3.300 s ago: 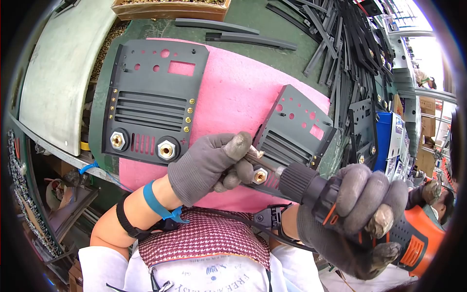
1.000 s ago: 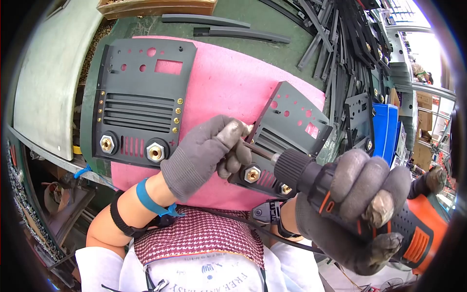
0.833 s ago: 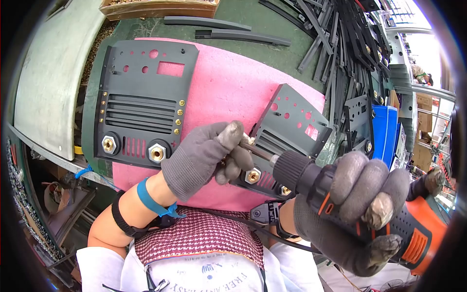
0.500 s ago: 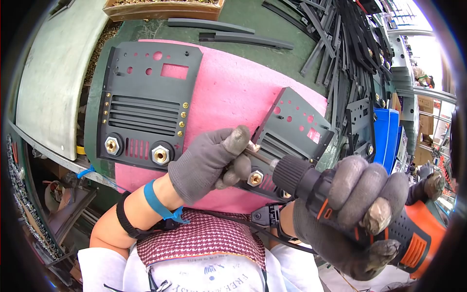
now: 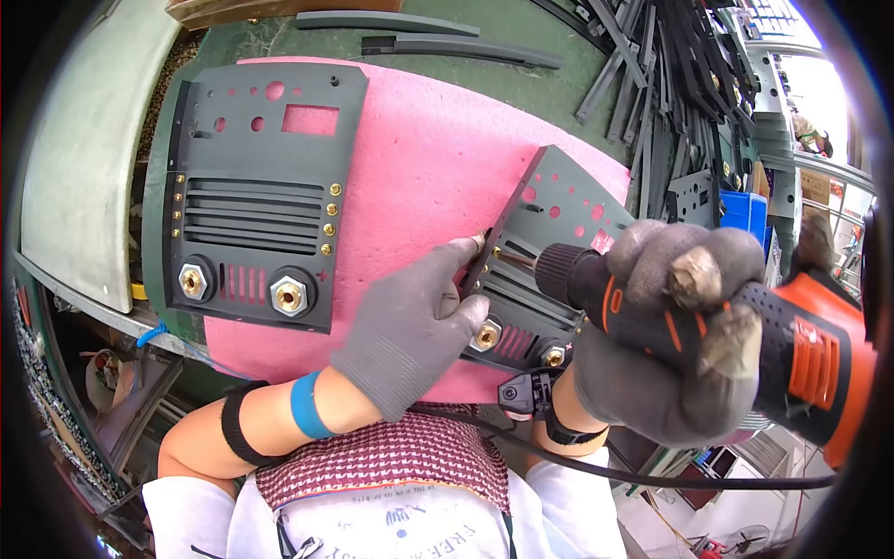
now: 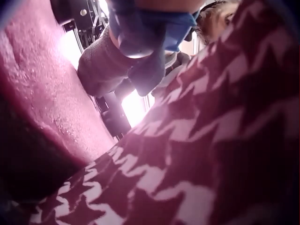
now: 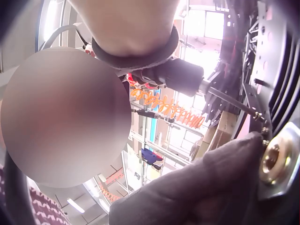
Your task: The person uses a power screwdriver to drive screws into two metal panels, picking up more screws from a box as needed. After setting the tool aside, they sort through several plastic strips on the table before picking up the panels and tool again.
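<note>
The gloved right hand (image 5: 675, 335) grips an orange-and-black power driver (image 5: 810, 363). Its long bit (image 5: 517, 258) points left, the tip at a small brass screw (image 5: 496, 252) by the left edge of the tilted dark panel (image 5: 568, 200). In the right wrist view the bit (image 7: 232, 101) also meets the panel near small screws. The gloved left hand (image 5: 410, 317) touches that panel's left edge, index finger extended, thumb beside a brass-and-hex-nut fitting (image 5: 486, 335); its other fingers are mostly hidden. A gloved finger (image 7: 197, 180) reaches the panel near the fitting (image 7: 272, 159).
Another dark panel (image 5: 265, 163) with two large fittings lies left on pink foam (image 5: 419, 168). Two dark strips (image 5: 461, 48) lie behind. Piled dark strips (image 5: 643, 74) and a blue bin (image 5: 745, 212) are on the right. A black cable (image 5: 633, 477) crosses below the right wrist.
The left hand, which pinched a small piece at the bit's tip, has moved down to the right panel's edge. The driver has swung up, its bit now at the panel with a screw.
</note>
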